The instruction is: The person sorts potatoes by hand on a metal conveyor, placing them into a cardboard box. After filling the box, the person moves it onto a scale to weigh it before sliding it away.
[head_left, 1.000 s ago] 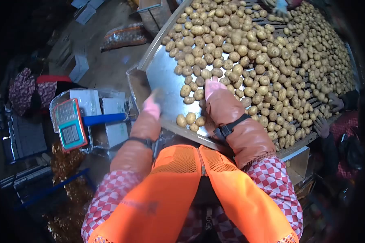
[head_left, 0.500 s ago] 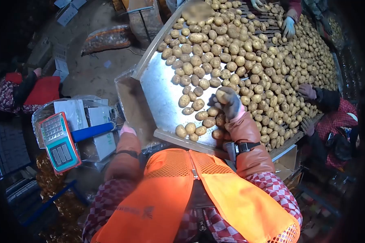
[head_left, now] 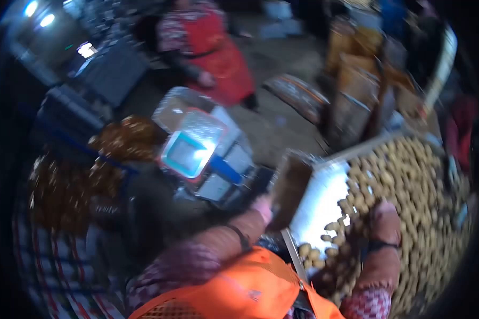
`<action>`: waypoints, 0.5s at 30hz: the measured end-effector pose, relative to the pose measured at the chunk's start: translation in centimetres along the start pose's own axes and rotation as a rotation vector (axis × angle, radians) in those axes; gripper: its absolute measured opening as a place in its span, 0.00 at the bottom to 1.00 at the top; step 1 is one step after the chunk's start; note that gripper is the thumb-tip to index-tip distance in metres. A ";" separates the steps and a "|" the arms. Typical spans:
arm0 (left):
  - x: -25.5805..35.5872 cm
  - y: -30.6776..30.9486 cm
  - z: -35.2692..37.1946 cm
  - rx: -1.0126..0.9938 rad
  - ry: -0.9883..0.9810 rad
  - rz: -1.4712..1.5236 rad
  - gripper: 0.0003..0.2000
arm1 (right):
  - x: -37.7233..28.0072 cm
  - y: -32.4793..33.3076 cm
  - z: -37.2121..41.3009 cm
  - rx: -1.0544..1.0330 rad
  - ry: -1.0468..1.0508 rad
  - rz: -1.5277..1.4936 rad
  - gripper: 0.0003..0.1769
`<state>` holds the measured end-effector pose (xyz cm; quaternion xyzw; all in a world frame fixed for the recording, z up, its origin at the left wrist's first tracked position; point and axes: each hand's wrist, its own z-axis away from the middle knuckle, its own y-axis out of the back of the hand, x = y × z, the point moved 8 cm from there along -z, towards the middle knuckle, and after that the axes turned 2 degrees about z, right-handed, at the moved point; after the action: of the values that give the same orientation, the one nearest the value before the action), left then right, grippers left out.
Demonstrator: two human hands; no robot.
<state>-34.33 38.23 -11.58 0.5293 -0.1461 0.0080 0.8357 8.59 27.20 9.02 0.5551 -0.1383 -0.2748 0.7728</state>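
Note:
Potatoes [head_left: 410,181] cover the sorting table, whose bare metal surface [head_left: 316,204] shines at its left end. My right hand [head_left: 383,208] is over the potatoes, its fingers smeared by motion and lost among them; I cannot tell whether it holds one. My left hand [head_left: 263,204] is beside the open cardboard box [head_left: 291,191] at the table's end, with its pink cuff showing and its fingers blurred in shadow. Left of that hand stands a scale with a lit display [head_left: 189,153] and a blue post [head_left: 225,170].
A person in a red apron [head_left: 218,58] stands beyond the scale. A full mesh sack [head_left: 298,97] lies on the floor, near upright brown sacks [head_left: 354,101]. Orange-brown bags [head_left: 64,194] are piled at the left, and dark crates [head_left: 72,117] stand behind them.
The view has swung left, bringing the scale and the apron wearer toward the middle. My right hand, which held a potato, is now blurred over the potatoes. My left hand stays near the box.

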 end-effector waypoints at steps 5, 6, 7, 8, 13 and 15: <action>3.8 2.7 4.0 0.169 -0.050 0.173 0.28 | 0.6 0.6 0.7 -0.041 -0.065 0.011 0.21; 3.4 2.4 4.0 0.136 -0.039 0.202 0.28 | 0.5 1.0 1.0 -0.034 -0.050 0.013 0.22; 3.2 2.4 4.0 0.105 -0.027 0.231 0.28 | 0.2 1.3 1.4 -0.026 -0.032 0.016 0.22; 3.1 2.6 4.2 0.118 -0.020 0.230 0.28 | 0.0 1.5 1.6 -0.027 -0.024 0.007 0.22; 3.8 3.5 5.2 0.099 -0.019 0.278 0.26 | 3.3 -0.8 0.6 -0.189 -0.319 -0.231 0.24; 4.7 4.5 5.5 0.091 -0.032 0.253 0.26 | 1.5 0.2 1.8 -0.045 -0.059 -0.057 0.23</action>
<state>-31.87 34.61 -4.23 0.5439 -0.2244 0.1115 0.8009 8.98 24.96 9.71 0.5328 -0.1389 -0.3162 0.7726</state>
